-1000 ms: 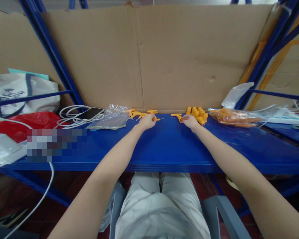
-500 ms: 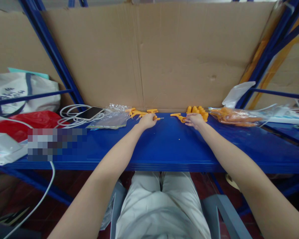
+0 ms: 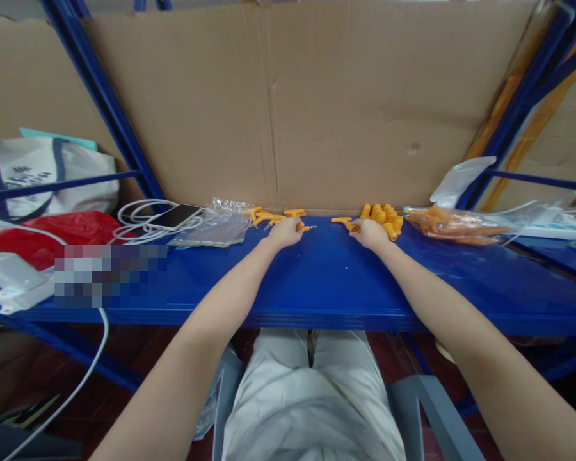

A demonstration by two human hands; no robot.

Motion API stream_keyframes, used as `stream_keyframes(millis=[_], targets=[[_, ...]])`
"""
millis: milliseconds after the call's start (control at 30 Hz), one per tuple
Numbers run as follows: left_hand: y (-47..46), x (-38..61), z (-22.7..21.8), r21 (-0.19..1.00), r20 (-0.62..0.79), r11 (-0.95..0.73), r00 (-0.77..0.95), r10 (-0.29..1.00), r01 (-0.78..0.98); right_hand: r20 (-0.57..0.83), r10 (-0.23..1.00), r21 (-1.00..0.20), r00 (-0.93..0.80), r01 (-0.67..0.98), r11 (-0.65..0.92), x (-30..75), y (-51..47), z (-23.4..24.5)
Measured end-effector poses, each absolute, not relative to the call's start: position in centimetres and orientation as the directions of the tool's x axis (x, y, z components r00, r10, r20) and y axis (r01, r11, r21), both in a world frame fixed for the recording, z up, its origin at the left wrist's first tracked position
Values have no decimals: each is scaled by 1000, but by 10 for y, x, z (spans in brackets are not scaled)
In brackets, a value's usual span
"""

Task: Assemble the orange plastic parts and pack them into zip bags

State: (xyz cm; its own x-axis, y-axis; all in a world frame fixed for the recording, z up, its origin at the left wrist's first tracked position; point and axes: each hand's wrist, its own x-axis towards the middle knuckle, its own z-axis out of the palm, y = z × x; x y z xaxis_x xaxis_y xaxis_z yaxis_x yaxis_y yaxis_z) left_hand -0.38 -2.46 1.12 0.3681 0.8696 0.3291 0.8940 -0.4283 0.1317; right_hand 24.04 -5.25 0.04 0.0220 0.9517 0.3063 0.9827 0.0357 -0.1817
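Observation:
My left hand [image 3: 287, 233] is closed round an orange-handled corkscrew [image 3: 306, 228], whose metal spiral points right, just above the blue shelf. More orange corkscrews [image 3: 266, 217] lie behind and left of that hand, some spirals showing. My right hand [image 3: 370, 234] is closed, thumb and fingers pinching an orange plastic piece [image 3: 354, 228] that they largely cover. An orange T-shaped handle [image 3: 340, 220] lies right beside those fingertips; I cannot tell whether it is joined to the pinched piece. Several orange cylindrical sleeves [image 3: 383, 212] stand or lie behind the right hand.
Along the back rises a cardboard wall [image 3: 345, 109]. To the left are a clear plastic bag [image 3: 211, 229], a phone [image 3: 176, 217], white cables and a red bag [image 3: 62, 237]. A bag of orange parts [image 3: 454, 225] lies right on the blue shelf [image 3: 317, 282].
My right hand's fingers have curled inward and closed round the orange piece, which showed a round open end before. The left hand stays almost still with the corkscrew.

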Motion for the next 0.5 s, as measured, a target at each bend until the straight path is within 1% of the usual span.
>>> stream_keyframes(millis=[100, 267, 400, 500], targets=[[-24, -4, 11, 147, 336, -436, 370, 866, 888, 297, 953, -141, 60, 990, -19, 237, -56, 2], [-23, -3, 10, 138, 335, -435, 371, 866, 890, 329, 938, -124, 104, 990, -66, 237, -53, -1], [-24, -3, 11, 128, 326, -429, 371, 870, 894, 347, 929, -161, 127, 984, -75, 238, -53, 3], [-25, -3, 11, 134, 328, -424, 364, 872, 895, 400, 896, -200, 192, 972, -120, 244, -56, 11]])
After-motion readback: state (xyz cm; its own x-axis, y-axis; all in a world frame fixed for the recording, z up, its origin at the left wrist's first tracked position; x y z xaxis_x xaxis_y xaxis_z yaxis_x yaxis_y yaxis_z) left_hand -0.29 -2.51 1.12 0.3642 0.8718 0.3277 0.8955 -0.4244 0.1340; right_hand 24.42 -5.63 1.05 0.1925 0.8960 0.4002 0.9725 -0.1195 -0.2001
